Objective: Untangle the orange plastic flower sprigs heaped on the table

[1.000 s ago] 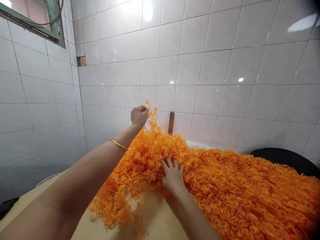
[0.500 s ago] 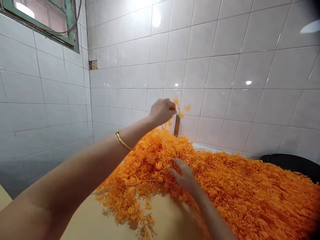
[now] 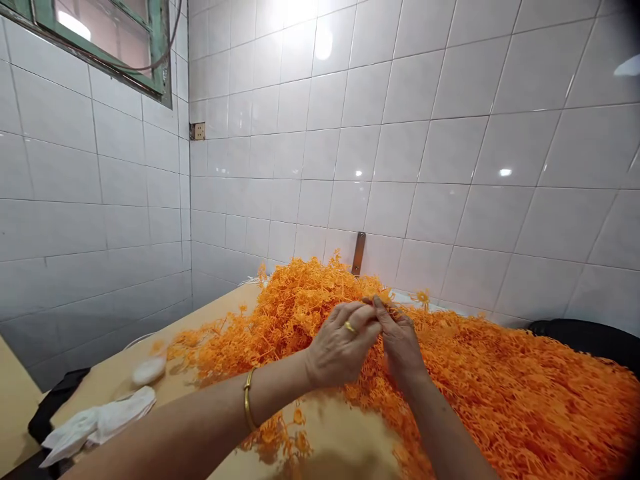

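Observation:
My left hand (image 3: 344, 341), with a gold ring and a gold bangle, is closed in a pinch in the middle of the view. Right against it, my right hand (image 3: 401, 343) is pinched too, its thumb at the left fingertips. Between them they grip an orange flower sprig (image 3: 423, 298); one small blossom sticks out to the right and the rest is largely hidden by the fingers. Just behind the hands rises a heap of orange flower sprigs (image 3: 295, 293), tangled on thin stems. A few loose orange blossoms (image 3: 300, 443) lie below my left forearm.
A wide mass of orange pieces (image 3: 525, 393) covers the right side, against a black round container (image 3: 590, 337). On the tan tabletop (image 3: 345, 433), white tissue (image 3: 117, 415) and a whitish round object (image 3: 149, 370) lie left. A metal strip (image 3: 359, 253) stands by the tiled wall (image 3: 425, 153).
My left hand has come down from above the heap to meet my right hand, which has risen slightly and closed. The view has shifted left, bringing the tissue into sight.

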`<state>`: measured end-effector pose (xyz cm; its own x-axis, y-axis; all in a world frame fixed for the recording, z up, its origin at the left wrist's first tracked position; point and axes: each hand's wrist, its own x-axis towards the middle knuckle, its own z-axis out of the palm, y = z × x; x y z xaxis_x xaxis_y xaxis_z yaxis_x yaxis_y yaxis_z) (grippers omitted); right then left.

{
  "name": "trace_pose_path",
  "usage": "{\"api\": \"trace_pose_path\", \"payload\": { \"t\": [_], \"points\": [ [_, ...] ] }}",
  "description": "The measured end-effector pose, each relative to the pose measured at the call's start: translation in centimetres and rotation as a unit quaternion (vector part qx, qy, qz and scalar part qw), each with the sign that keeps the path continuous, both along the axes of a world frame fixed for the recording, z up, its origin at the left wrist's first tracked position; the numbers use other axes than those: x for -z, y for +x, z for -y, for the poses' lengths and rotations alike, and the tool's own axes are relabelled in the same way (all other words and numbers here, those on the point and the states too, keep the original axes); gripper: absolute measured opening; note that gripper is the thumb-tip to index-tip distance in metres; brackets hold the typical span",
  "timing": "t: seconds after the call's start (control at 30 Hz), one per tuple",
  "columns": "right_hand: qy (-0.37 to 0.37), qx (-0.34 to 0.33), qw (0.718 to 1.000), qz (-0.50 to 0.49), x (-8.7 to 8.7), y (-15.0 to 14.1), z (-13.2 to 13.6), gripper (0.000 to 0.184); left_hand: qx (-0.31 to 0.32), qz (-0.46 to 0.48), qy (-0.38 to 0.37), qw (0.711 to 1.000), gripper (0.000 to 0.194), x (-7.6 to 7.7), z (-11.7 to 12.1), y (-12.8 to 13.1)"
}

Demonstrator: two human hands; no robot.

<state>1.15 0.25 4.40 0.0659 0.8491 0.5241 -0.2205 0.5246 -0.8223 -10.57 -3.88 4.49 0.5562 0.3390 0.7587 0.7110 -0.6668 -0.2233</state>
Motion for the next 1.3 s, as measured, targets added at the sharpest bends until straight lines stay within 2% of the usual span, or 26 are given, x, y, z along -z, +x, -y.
{"api": "trace_pose_path", "payload": {
  "t": [0.1, 0.17, 0.27, 0.33, 0.47, 0.53, 0.6, 0.67, 0.77, 0.83, 0.93, 1.1, 1.2, 1.3],
  "points": [
    [-0.045, -0.03, 0.998, -0.018, -0.3, 0.4, 0.4, 0.032, -0.121, 0.002, -0.016, 0.992, 0.029, 2.9, -2.8, -3.5],
    [-0.051, -0.023, 0.998, -0.03, -0.9, 0.5, 0.5, 0.031, -0.18, -0.036, -0.026, 0.983, 0.04, 4.4, -4.5, -5.1],
    [-0.039, 0.013, 0.997, -0.067, -2.2, 0.8, 0.4, 0.031, -0.191, -0.116, -0.044, 0.974, 0.052, 5.7, -5.4, -6.0],
    [-0.028, 0.034, 0.996, -0.076, -2.9, 1.3, 0.1, 0.033, -0.15, -0.12, -0.048, 0.98, 0.048, 5.9, -5.0, -6.0],
    [-0.021, 0.05, 0.997, -0.055, -3.2, 2.1, -0.3, 0.035, -0.07, -0.027, -0.025, 0.997, 0.029, 4.7, -3.0, -5.1],
    [-0.026, 0.051, 0.996, -0.063, -3.2, 2.0, -0.3, 0.035, -0.046, -0.052, -0.017, 0.997, 0.027, 4.4, -2.2, -4.5],
    [-0.018, 0.043, 0.997, -0.057, -3.3, 1.4, 0.1, 0.034, -0.036, -0.106, -0.023, 0.993, 0.033, 4.8, -1.9, -3.7],
    [0.012, 0.035, 0.999, -0.024, -3.8, 0.7, 0.9, 0.032, -0.059, -0.127, -0.041, 0.989, 0.042, 5.5, -2.1, -2.7],
    [0.071, 0.055, 0.995, 0.036, -5.0, 0.2, 2.1, 0.03, -0.137, -0.086, -0.069, 0.984, 0.053, 6.5, -3.4, -1.0],
    [0.099, 0.079, 0.99, 0.057, -5.7, 0.4, 2.7, 0.03, -0.189, -0.039, -0.086, 0.977, 0.058, 6.5, -4.4, 0.0],
    [0.11, 0.102, 0.986, 0.071, -6.2, 1.1, 3.0, 0.031, -0.239, 0.018, -0.107, 0.965, 0.063, 5.7, -5.9, 0.4],
    [0.102, 0.147, 0.984, -0.015, -6.9, 3.4, 2.8, 0.031, -0.307, 0.055, -0.172, 0.934, 0.053, 4.8, -7.4, -2.6],
    [0.095, 0.177, 0.978, -0.06, -7.5, 5.0, 3.1, 0.03, -0.324, 0.064, -0.183, 0.926, 0.054, 5.3, -7.9, -4.6],
    [0.079, 0.172, 0.979, -0.074, -7.5, 6.3, 3.8, 0.028, -0.345, 0.059, -0.195, 0.916, 0.058, 6.0, -8.6, -5.3]
  ]
}}
